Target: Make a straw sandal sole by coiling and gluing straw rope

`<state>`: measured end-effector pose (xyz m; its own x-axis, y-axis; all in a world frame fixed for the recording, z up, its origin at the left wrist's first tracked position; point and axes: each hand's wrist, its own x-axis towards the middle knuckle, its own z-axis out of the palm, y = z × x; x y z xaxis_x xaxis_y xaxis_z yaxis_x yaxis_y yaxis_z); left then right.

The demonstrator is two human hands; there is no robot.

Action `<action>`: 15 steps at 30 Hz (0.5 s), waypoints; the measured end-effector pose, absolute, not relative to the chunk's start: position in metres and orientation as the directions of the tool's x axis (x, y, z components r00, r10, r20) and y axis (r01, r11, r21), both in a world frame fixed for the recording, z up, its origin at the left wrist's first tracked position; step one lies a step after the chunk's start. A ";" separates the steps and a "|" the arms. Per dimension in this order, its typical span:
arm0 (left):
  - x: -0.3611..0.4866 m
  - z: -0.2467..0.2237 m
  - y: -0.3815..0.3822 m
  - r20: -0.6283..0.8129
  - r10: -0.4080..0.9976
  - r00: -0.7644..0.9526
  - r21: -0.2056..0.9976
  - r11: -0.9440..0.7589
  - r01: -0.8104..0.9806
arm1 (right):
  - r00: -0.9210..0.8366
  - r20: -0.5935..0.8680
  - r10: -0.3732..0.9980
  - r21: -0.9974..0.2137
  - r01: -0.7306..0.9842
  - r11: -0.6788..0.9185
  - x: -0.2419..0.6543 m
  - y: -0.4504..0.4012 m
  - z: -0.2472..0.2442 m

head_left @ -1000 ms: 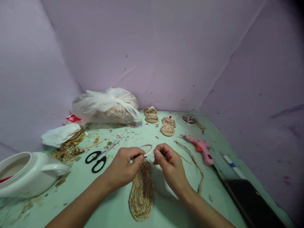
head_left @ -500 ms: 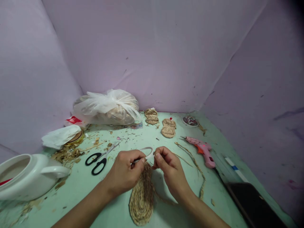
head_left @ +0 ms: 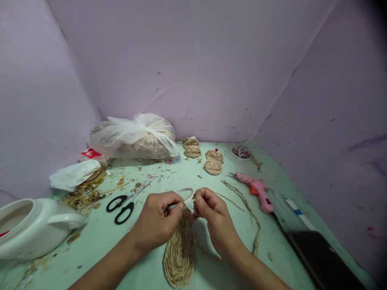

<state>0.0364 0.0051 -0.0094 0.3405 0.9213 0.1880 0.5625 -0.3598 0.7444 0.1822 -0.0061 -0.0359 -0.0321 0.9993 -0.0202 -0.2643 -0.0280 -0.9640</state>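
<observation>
My left hand (head_left: 159, 213) is closed, thumb pressed to the forefinger on a thin strip whose dark edge shows at the grip. My right hand (head_left: 214, 214) pinches something too small to make out, a short gap away. A pale curved band (head_left: 190, 193) arches just behind the fingertips; whether it joins what either hand holds, I cannot tell. Beneath the hands is a sole-shaped piece of coiled straw braid (head_left: 179, 257), its narrow upper end partly covered by my left fingers. A thin straw cord (head_left: 207, 253) trails from its right side.
Black-handled scissors (head_left: 125, 207) lie left, near straw scraps (head_left: 87, 197) and a white pot (head_left: 42, 225). Rightward are a braided cord (head_left: 249, 205), a pink glue gun (head_left: 258, 191) and a dark flat object (head_left: 323, 257). Behind are small woven soles (head_left: 213, 163) and a plastic bag (head_left: 136, 137).
Both hands keep their pinches and stay almost in place over the straw piece. The whole view has shifted slightly.
</observation>
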 end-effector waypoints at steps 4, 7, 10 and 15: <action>0.036 -0.009 0.004 0.221 0.919 0.326 0.736 -0.377 0.563 | -0.030 -0.026 0.999 -0.957 -0.288 -0.034 0.180 -0.007 -0.034; 0.036 -0.009 0.004 0.229 0.918 0.324 0.749 -0.378 0.543 | -0.036 -0.040 0.999 -0.957 -0.287 -0.049 0.179 -0.006 -0.033; 0.034 -0.009 0.004 0.212 0.922 0.323 0.773 -0.360 0.522 | -0.044 -0.062 0.997 -0.953 -0.295 -0.072 0.179 -0.006 -0.032; 0.035 -0.011 0.005 0.158 0.943 0.293 0.841 -0.284 0.460 | -0.083 -0.058 0.995 -0.938 -0.336 -0.083 0.179 -0.008 -0.032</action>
